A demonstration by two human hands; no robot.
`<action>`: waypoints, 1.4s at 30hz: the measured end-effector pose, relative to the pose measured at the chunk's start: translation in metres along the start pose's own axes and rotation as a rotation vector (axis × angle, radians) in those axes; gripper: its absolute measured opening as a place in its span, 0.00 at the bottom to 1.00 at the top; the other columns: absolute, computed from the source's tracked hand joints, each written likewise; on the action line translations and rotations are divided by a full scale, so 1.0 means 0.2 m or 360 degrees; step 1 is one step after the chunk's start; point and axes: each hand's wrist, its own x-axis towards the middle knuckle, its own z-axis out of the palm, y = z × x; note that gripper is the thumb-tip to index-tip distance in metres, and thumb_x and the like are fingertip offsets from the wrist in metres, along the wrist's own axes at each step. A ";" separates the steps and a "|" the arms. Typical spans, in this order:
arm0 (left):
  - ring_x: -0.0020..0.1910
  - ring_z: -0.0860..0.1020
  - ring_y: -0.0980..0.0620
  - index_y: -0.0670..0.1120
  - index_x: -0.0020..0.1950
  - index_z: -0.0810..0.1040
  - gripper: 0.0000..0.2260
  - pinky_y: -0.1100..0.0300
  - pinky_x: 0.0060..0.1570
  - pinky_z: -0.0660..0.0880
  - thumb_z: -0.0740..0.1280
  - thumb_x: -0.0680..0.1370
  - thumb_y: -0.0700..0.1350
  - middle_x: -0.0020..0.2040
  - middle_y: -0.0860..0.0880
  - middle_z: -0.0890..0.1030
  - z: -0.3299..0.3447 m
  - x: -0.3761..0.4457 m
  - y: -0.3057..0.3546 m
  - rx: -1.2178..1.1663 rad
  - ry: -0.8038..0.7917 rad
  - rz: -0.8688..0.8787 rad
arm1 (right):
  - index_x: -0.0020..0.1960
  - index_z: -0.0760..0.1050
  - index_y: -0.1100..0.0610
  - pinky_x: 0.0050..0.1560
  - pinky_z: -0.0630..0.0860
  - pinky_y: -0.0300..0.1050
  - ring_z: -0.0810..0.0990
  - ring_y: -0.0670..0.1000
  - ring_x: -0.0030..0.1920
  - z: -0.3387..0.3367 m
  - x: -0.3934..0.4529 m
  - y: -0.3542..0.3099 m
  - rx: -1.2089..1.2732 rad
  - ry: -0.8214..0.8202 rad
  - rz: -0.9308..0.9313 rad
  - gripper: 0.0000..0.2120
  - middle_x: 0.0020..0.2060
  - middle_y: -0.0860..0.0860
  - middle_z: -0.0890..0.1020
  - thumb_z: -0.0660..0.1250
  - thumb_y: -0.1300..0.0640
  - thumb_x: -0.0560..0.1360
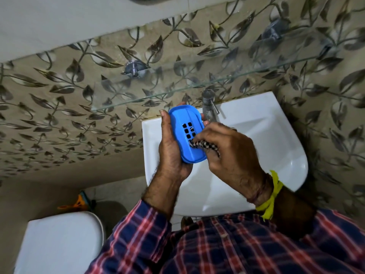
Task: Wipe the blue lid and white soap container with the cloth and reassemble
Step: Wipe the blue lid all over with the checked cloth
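Two hands grip: left (pixel 173 153) blue lid (pixel 184 133), right (pixel 231 153) mostly hidden cloth (pixel 199 145).

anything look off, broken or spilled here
Nothing stands out. The left hand holds the blue lid over the white sink while the right hand presses the cloth against it. No cracks or spills show.

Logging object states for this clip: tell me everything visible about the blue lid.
The blue oval plastic lid has a raised rim, a moulded ridge along its length and a block of small square holes near its middle. It is held tilted above the white ceramic washbasin. The left hand grips it from the side and beneath, while the right hand presses a checked black-and-white cloth onto its lower half.
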 end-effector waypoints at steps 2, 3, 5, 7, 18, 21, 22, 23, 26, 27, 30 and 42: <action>0.49 0.84 0.49 0.50 0.50 0.89 0.33 0.53 0.56 0.80 0.54 0.78 0.72 0.50 0.45 0.86 0.00 0.00 0.00 -0.0051 0.0010 -0.0027 | 0.53 0.83 0.53 0.44 0.82 0.53 0.83 0.55 0.56 0.01 0.02 -0.02 0.0036 -0.0002 -0.0017 0.17 0.52 0.48 0.83 0.67 0.67 0.68; 0.50 0.84 0.48 0.50 0.52 0.89 0.33 0.53 0.57 0.80 0.54 0.78 0.72 0.51 0.44 0.85 0.00 -0.01 0.01 -0.0058 -0.0005 -0.0024 | 0.53 0.83 0.53 0.44 0.82 0.53 0.83 0.55 0.56 0.01 0.01 -0.02 0.0040 -0.0036 -0.0069 0.17 0.52 0.49 0.83 0.68 0.67 0.68; 0.50 0.84 0.48 0.52 0.54 0.88 0.31 0.53 0.54 0.81 0.54 0.79 0.71 0.51 0.44 0.85 0.00 -0.02 0.01 -0.0031 -0.0034 0.0006 | 0.54 0.82 0.52 0.43 0.82 0.52 0.83 0.54 0.54 0.01 -0.02 0.00 0.0007 -0.0079 -0.0108 0.17 0.52 0.47 0.83 0.69 0.65 0.68; 0.47 0.85 0.51 0.53 0.52 0.89 0.32 0.56 0.52 0.82 0.51 0.80 0.71 0.49 0.47 0.87 0.00 -0.02 -0.01 0.0002 -0.0009 0.0014 | 0.54 0.83 0.51 0.44 0.82 0.51 0.83 0.53 0.54 0.01 -0.02 0.02 -0.0007 -0.0024 0.0005 0.17 0.52 0.46 0.83 0.69 0.64 0.68; 0.52 0.86 0.47 0.51 0.59 0.87 0.31 0.52 0.50 0.83 0.57 0.77 0.73 0.56 0.43 0.87 0.00 -0.03 -0.05 0.0037 0.0046 -0.0015 | 0.52 0.78 0.50 0.48 0.80 0.50 0.82 0.52 0.51 0.02 0.05 0.02 0.0177 0.0007 0.0241 0.09 0.50 0.46 0.83 0.71 0.59 0.73; 0.53 0.86 0.47 0.49 0.56 0.88 0.33 0.52 0.53 0.83 0.57 0.76 0.74 0.55 0.43 0.87 0.00 -0.04 -0.03 0.0053 0.0045 -0.0009 | 0.51 0.77 0.49 0.45 0.80 0.50 0.81 0.50 0.49 0.01 0.03 0.01 0.0124 -0.0077 0.0117 0.08 0.49 0.44 0.81 0.71 0.57 0.73; 0.53 0.86 0.48 0.50 0.56 0.88 0.33 0.52 0.52 0.83 0.57 0.76 0.74 0.55 0.44 0.87 0.00 -0.04 -0.03 0.0067 0.0049 0.0006 | 0.51 0.77 0.49 0.45 0.80 0.50 0.81 0.50 0.48 0.00 0.03 0.01 0.0100 -0.0020 0.0156 0.08 0.48 0.44 0.81 0.71 0.56 0.73; 0.52 0.86 0.48 0.52 0.56 0.88 0.32 0.53 0.50 0.83 0.56 0.77 0.73 0.54 0.45 0.87 0.01 -0.04 -0.04 0.0081 0.0063 0.0015 | 0.50 0.77 0.50 0.45 0.80 0.50 0.81 0.51 0.48 0.00 0.04 0.01 0.0077 0.0069 0.0206 0.08 0.48 0.45 0.81 0.71 0.57 0.72; 0.51 0.86 0.49 0.53 0.59 0.87 0.30 0.54 0.47 0.83 0.56 0.78 0.72 0.53 0.45 0.87 0.03 -0.04 -0.06 0.0068 0.0103 0.0008 | 0.50 0.79 0.54 0.44 0.80 0.52 0.82 0.54 0.49 0.01 0.06 -0.02 0.0072 0.0148 0.0136 0.09 0.48 0.48 0.82 0.71 0.61 0.70; 0.52 0.86 0.48 0.52 0.62 0.86 0.31 0.54 0.48 0.83 0.57 0.77 0.72 0.55 0.44 0.87 0.03 -0.05 -0.06 0.0050 0.0099 0.0012 | 0.51 0.79 0.55 0.44 0.80 0.52 0.82 0.55 0.50 0.02 0.04 -0.03 0.0060 0.0104 0.0046 0.10 0.49 0.49 0.82 0.71 0.61 0.70; 0.54 0.86 0.46 0.52 0.66 0.83 0.31 0.52 0.49 0.83 0.57 0.77 0.72 0.57 0.42 0.86 0.02 -0.06 -0.05 0.0062 0.0097 0.0042 | 0.52 0.80 0.54 0.41 0.81 0.51 0.83 0.55 0.47 0.02 0.01 -0.03 -0.0028 0.0119 0.0040 0.11 0.49 0.49 0.83 0.71 0.59 0.70; 0.57 0.85 0.47 0.52 0.67 0.82 0.27 0.54 0.49 0.83 0.55 0.81 0.67 0.61 0.45 0.85 0.05 -0.13 -0.08 0.0056 0.0050 -0.0013 | 0.51 0.80 0.57 0.41 0.80 0.53 0.82 0.57 0.44 0.02 0.11 -0.05 -0.0004 0.0270 0.0110 0.10 0.47 0.52 0.83 0.70 0.59 0.71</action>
